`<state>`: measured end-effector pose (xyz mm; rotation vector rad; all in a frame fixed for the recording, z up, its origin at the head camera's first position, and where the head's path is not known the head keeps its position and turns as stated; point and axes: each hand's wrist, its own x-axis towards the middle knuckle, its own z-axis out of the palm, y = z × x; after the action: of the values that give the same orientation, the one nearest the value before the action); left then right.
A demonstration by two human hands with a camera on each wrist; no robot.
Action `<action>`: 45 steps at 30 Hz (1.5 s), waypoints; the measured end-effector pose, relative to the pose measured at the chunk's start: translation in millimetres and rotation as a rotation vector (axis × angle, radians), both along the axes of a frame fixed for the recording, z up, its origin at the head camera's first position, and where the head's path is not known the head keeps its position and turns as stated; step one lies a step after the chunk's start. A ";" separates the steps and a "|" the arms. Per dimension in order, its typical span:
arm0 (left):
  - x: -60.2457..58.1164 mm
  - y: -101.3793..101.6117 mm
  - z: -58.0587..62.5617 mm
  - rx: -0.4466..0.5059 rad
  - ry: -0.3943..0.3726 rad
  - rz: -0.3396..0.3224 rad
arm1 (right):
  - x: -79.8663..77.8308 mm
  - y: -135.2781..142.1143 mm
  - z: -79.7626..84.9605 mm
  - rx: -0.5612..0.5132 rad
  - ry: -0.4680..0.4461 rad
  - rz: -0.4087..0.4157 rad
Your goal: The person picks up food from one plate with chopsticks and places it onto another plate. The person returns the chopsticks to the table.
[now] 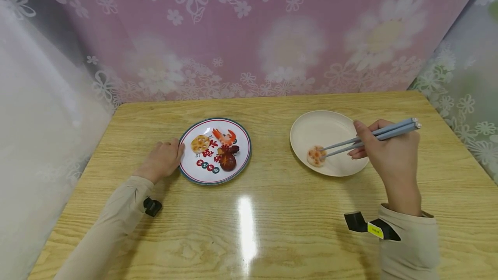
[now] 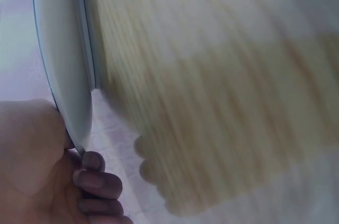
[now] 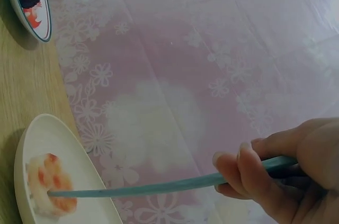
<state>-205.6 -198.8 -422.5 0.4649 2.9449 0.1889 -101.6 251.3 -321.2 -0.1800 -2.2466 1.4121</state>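
Observation:
At the left side of the patterned white plate (image 1: 243,144), my left hand (image 1: 165,159) pinches the rim, thumb above and fingers (image 2: 95,181) below. On that plate lie a lotus root slice (image 1: 200,144), a shrimp (image 1: 225,138), a shiitake mushroom (image 1: 228,162) and a dark brown piece (image 1: 231,149). My right hand (image 1: 393,154) holds blue-grey chopsticks (image 1: 400,130) from above the right side of a cream plate (image 1: 330,128). Their tips touch a pale round slice with orange-brown spots (image 1: 316,156) at this plate's lower left. Whether they pinch it I cannot tell.
Both plates stand on a glossy wood-grain table (image 1: 272,215), with a gap between them. A pink floral curtain (image 1: 249,46) hangs along the table's back edge. Black wrist cameras (image 1: 152,206) sit on both beige sleeves (image 1: 408,245).

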 end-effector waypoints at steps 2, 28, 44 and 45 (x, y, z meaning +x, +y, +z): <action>-0.2 0.3 0.0 -0.002 0.000 0.001 | 0.0 -0.6 0.7 -0.043 0.034 -0.003; 0.2 -0.3 -0.6 -0.025 -0.023 0.035 | -12.4 -10.2 -8.2 -0.453 0.541 0.187; 1.3 -0.9 1.2 -0.045 -0.001 0.043 | -15.7 -20.6 -14.1 -0.411 0.496 0.187; 1.1 -1.3 0.7 -0.046 -0.003 0.044 | -15.9 -21.0 -14.4 -0.417 0.496 0.192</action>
<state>-204.5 -200.0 -421.9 0.3931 2.9514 0.1269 -117.4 230.3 -335.6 0.2371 -1.5875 1.7830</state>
